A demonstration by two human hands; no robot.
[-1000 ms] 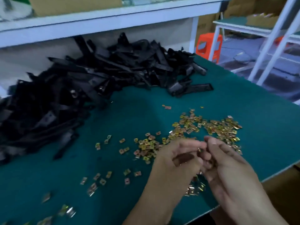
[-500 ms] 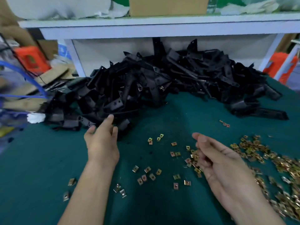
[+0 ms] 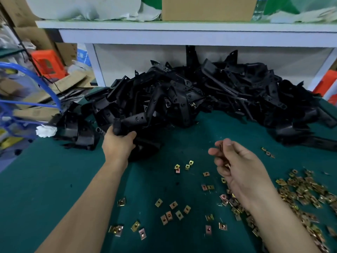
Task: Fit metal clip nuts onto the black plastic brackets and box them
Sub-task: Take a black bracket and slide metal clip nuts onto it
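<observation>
A big heap of black plastic brackets (image 3: 191,99) lies along the back of the green table (image 3: 45,179). My left hand (image 3: 118,143) grips one black bracket (image 3: 127,123) at the heap's near left edge. My right hand (image 3: 235,165) hovers above the table to the right, its fingers curled round several metal clip nuts (image 3: 221,146), one pinched at the thumb tip. Loose gold clip nuts (image 3: 171,212) are scattered in front of me, with a denser pile of clip nuts (image 3: 300,194) at the right.
A white shelf (image 3: 182,31) overhangs the heap, carrying a cardboard box (image 3: 207,8) and white cloths. Left of the table are blue tubes (image 3: 36,84), an orange stool (image 3: 47,63) and cardboard. A white rag (image 3: 45,131) lies at the table's left edge.
My left hand left my right hand, reached forward to the heap and closed round a bracket. My view swung left. My right hand kept its clip nuts and rose slightly.
</observation>
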